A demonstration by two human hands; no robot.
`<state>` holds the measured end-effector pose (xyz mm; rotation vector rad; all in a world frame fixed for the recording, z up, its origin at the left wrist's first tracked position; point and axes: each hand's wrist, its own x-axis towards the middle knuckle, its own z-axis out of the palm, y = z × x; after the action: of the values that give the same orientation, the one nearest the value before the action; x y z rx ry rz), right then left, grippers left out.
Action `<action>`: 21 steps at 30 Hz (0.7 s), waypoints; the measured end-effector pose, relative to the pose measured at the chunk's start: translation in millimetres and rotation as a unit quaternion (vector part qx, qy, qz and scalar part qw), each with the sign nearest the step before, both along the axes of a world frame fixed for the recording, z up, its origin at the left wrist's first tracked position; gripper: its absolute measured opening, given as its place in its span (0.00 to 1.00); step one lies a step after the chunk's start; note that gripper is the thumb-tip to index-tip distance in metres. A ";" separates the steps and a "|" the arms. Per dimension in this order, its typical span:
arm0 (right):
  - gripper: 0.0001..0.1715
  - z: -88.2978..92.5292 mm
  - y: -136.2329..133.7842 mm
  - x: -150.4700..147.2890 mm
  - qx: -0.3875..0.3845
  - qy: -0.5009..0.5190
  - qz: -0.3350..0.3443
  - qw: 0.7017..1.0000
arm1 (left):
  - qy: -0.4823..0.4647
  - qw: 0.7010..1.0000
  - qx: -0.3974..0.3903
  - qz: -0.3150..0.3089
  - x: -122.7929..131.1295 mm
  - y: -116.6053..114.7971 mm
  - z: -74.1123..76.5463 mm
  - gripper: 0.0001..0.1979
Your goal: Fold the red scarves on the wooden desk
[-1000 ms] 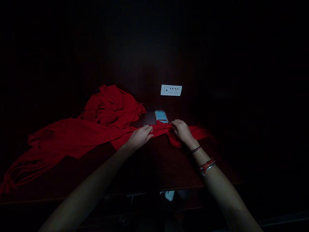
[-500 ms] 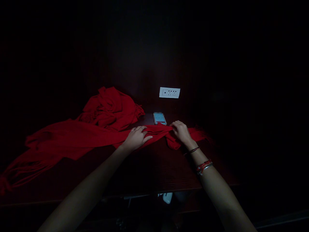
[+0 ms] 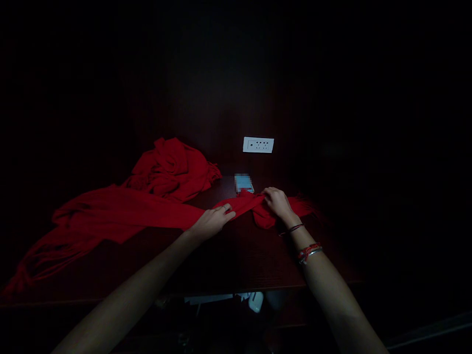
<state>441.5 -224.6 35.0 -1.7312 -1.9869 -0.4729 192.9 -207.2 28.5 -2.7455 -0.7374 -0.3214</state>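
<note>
while the long red fringed cloth scarf point(image 3: 121, 216) lies across the dark wooden table point(image 3: 236, 260), the left hand point(image 3: 212, 221) presses it with flat, unclenched fingers and the right hand point(image 3: 277, 201) clutches its bunched part beside a small light-blue box point(image 3: 244, 183).

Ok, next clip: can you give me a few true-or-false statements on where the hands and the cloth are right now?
1. The left hand and the right hand both touch the red cloth. True.
2. The bracelets are on the left wrist. False: they are on the right wrist.
3. A white socket is on the wall behind the table. True.
4. The small blue box lies at the table's near edge. False: it lies at the back, just beyond the right hand.
5. The red cloth is folded into a neat square. False: it stretches loosely across the table, with a heap at the back.
</note>
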 end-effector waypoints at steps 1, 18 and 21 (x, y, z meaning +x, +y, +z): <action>0.10 0.0 -0.1 0.1 -0.001 -0.002 0.002 1.000 | 0.007 1.000 0.010 0.003 2.9 -2.1 -2.4 0.12; 0.08 1.4 -0.9 0.4 0.008 0.021 0.007 1.000 | -0.104 0.988 0.002 0.117 6.0 -1.4 -6.6 0.08; 0.08 1.4 -1.4 0.2 -0.001 0.029 0.046 0.999 | -0.111 0.985 0.011 0.133 -1.7 4.6 -1.1 0.08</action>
<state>441.7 -225.9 36.4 -1.6277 -2.0158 -0.3856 191.2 -202.7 27.3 -2.5728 -1.1371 -0.5780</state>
